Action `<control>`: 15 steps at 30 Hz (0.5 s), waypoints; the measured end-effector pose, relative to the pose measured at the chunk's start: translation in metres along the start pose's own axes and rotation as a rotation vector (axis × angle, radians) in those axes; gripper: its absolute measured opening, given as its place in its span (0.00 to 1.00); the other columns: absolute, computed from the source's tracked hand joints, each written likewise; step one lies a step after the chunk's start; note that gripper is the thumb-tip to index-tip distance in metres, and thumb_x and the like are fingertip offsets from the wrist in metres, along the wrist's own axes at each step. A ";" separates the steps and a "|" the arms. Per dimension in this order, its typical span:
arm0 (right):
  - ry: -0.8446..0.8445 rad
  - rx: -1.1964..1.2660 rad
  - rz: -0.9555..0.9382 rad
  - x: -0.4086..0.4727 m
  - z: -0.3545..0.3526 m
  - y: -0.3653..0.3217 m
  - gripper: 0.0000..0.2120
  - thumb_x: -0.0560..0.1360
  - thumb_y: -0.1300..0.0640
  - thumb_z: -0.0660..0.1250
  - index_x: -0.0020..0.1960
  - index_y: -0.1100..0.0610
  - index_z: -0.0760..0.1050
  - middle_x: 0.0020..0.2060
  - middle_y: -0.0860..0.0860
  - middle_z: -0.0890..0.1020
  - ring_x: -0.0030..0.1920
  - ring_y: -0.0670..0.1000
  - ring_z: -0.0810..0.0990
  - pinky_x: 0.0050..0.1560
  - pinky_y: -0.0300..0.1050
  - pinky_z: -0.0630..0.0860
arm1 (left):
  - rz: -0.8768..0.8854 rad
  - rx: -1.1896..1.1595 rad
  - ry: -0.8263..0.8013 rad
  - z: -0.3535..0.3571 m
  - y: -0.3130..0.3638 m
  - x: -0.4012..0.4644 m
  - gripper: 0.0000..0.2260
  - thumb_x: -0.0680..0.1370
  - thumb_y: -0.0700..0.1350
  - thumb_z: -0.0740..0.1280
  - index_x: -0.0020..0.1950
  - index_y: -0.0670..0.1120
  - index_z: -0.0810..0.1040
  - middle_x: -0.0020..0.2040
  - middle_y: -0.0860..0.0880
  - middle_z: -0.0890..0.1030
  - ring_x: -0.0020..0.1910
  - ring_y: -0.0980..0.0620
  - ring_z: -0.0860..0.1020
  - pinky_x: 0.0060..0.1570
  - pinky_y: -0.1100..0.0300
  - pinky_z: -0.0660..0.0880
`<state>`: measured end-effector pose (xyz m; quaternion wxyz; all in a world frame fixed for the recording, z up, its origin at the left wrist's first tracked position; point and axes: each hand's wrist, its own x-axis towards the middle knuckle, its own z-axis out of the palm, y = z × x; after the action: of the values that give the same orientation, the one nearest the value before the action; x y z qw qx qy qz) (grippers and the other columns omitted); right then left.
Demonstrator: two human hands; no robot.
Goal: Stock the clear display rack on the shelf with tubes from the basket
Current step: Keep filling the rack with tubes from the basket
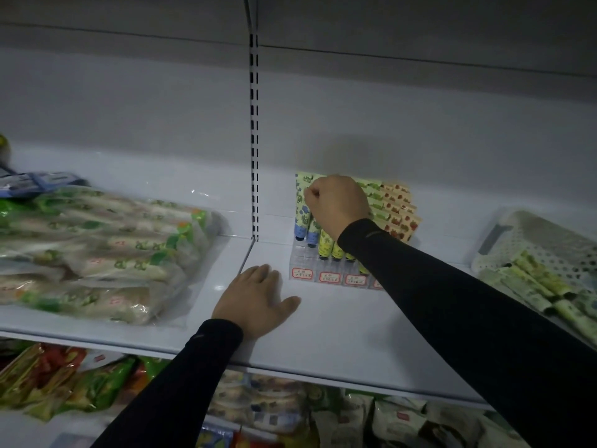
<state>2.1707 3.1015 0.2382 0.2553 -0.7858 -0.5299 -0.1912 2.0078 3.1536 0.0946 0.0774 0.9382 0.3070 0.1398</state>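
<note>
A clear display rack (310, 258) stands on the white shelf (339, 328) against the back wall. It holds upright tubes: blue-capped ones (301, 218) at the left, yellow-green ones (325, 245) in the middle, strawberry-printed ones (402, 208) at the right. My right hand (337, 203) is curled over the tops of the tubes in the left-middle rows and pinches a tube's upper edge. My left hand (255, 300) rests flat on the shelf, in front and to the left of the rack. A white perforated basket (529, 240) at the right edge holds several pale green tubes (533, 282).
A large clear bag of wrapped snacks (97, 250) fills the shelf's left bay. A slotted metal upright (254, 140) divides the back wall. Packaged goods (290, 412) crowd the shelf below.
</note>
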 end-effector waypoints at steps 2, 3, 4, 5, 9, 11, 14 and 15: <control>-0.004 -0.008 -0.009 0.000 0.002 -0.001 0.17 0.77 0.58 0.59 0.29 0.56 0.66 0.25 0.50 0.66 0.31 0.53 0.69 0.32 0.43 0.63 | -0.003 0.001 -0.005 0.000 0.000 0.000 0.26 0.73 0.70 0.52 0.52 0.49 0.71 0.56 0.50 0.74 0.62 0.49 0.69 0.63 0.55 0.66; -0.009 -0.013 -0.016 -0.001 0.003 -0.001 0.16 0.77 0.58 0.59 0.30 0.57 0.68 0.26 0.51 0.67 0.31 0.53 0.69 0.32 0.43 0.63 | -0.006 -0.001 -0.011 0.000 0.000 -0.001 0.27 0.73 0.70 0.52 0.53 0.49 0.71 0.58 0.50 0.74 0.63 0.49 0.69 0.64 0.55 0.65; -0.012 -0.016 -0.019 -0.002 0.005 -0.001 0.15 0.77 0.58 0.59 0.31 0.57 0.69 0.27 0.52 0.69 0.32 0.54 0.70 0.32 0.43 0.64 | -0.010 -0.005 -0.016 -0.001 0.001 -0.001 0.27 0.73 0.70 0.52 0.54 0.48 0.72 0.60 0.49 0.74 0.64 0.49 0.69 0.65 0.55 0.65; -0.017 -0.016 -0.016 -0.002 0.006 -0.001 0.15 0.77 0.58 0.59 0.31 0.58 0.69 0.28 0.52 0.70 0.32 0.54 0.71 0.32 0.43 0.65 | -0.013 -0.006 -0.018 -0.001 0.001 -0.002 0.28 0.73 0.70 0.52 0.56 0.48 0.72 0.61 0.49 0.74 0.65 0.48 0.68 0.66 0.55 0.64; -0.051 0.019 0.002 0.007 0.005 0.002 0.18 0.76 0.57 0.62 0.27 0.56 0.66 0.27 0.53 0.73 0.30 0.54 0.72 0.33 0.43 0.72 | -0.015 0.009 -0.018 -0.003 0.002 -0.002 0.29 0.74 0.69 0.52 0.58 0.48 0.72 0.64 0.48 0.73 0.67 0.49 0.67 0.67 0.56 0.62; -0.086 0.041 0.023 0.013 0.001 0.003 0.18 0.74 0.57 0.63 0.26 0.56 0.66 0.25 0.53 0.74 0.29 0.54 0.73 0.33 0.42 0.72 | -0.017 0.012 -0.014 -0.004 0.004 -0.002 0.27 0.76 0.68 0.55 0.60 0.47 0.72 0.66 0.47 0.72 0.68 0.49 0.66 0.68 0.56 0.61; -0.132 0.056 0.058 0.020 0.000 0.003 0.18 0.72 0.58 0.65 0.26 0.56 0.66 0.22 0.51 0.69 0.25 0.50 0.68 0.33 0.42 0.70 | -0.024 0.010 -0.010 -0.006 0.006 -0.003 0.27 0.77 0.66 0.56 0.64 0.46 0.72 0.68 0.46 0.71 0.69 0.48 0.65 0.68 0.56 0.60; -0.142 0.057 0.067 0.022 0.000 0.003 0.18 0.72 0.59 0.65 0.26 0.57 0.65 0.22 0.51 0.68 0.24 0.50 0.67 0.32 0.42 0.70 | -0.024 0.010 -0.009 -0.007 0.006 -0.004 0.28 0.77 0.67 0.56 0.64 0.46 0.72 0.68 0.46 0.71 0.69 0.48 0.65 0.69 0.56 0.60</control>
<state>2.1814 3.1165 0.2500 0.2458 -0.8070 -0.5253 -0.1113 2.0061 3.1470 0.1016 0.0759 0.9354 0.3186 0.1330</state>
